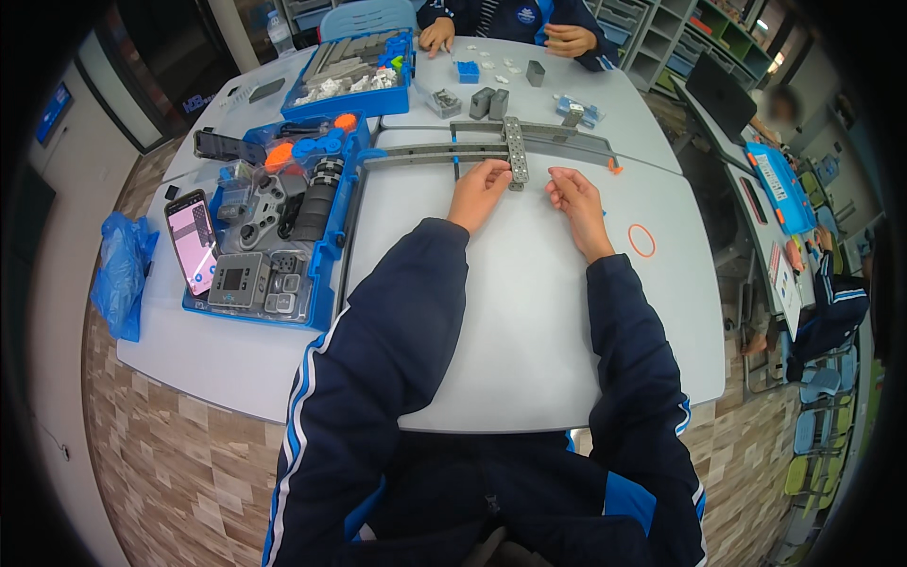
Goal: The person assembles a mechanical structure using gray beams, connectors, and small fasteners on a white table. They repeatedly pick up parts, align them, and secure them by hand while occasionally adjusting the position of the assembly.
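My left hand [480, 196] is closed, its fingertips at the left side of a short grey beam with rows of holes [517, 156]. That beam lies crosswise over long grey beams [430, 151], forming a frame on the white table [510, 350]. A thin blue-and-black rod [455, 156] crosses the long beams left of it. My right hand [578, 210] is raised just right of the holed beam, apart from it. Its thumb and fingertips are drawn together; whatever they may hold is too small to make out.
At left stands a blue bin [324, 293] with a game controller, wheels and a grey control box; a lit phone [194, 241] leans on it. Behind is a blue parts tray [378, 102]. An orange ring [641, 240] lies at right. A co-worker's hands [570, 41] are across the table.
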`<state>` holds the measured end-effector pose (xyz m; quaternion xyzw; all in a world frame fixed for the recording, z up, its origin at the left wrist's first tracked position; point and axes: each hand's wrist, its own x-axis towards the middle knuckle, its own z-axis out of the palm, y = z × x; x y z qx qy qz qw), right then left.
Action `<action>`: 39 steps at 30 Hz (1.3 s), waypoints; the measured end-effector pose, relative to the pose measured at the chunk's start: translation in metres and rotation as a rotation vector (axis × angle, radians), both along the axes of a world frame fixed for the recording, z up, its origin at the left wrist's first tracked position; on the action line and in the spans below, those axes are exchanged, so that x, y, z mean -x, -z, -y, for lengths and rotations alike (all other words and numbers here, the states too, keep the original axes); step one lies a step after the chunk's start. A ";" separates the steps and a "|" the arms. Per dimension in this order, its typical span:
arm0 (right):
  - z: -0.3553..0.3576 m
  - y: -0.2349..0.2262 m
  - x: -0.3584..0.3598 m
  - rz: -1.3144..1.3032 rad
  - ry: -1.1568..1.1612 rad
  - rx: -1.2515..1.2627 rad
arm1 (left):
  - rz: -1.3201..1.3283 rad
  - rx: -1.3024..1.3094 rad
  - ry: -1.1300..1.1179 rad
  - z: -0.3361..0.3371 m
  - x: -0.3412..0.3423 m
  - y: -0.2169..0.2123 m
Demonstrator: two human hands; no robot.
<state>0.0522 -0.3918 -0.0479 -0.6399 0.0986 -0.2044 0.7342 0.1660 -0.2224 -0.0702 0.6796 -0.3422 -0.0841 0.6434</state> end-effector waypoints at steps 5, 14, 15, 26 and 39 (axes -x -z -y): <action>0.000 0.003 -0.001 0.009 -0.001 0.037 | 0.194 -0.114 -0.043 -0.001 0.001 0.001; 0.001 0.006 -0.002 -0.001 -0.029 0.109 | 0.213 -0.247 -0.118 0.010 -0.004 -0.002; 0.001 0.006 -0.001 -0.005 -0.031 0.114 | 0.157 -0.215 -0.096 0.011 -0.006 -0.004; 0.000 0.004 0.000 -0.015 -0.061 0.146 | 0.031 -0.189 -0.123 0.013 -0.010 -0.007; -0.001 0.003 0.001 -0.022 -0.055 0.151 | -0.023 -0.132 0.002 0.017 -0.021 0.006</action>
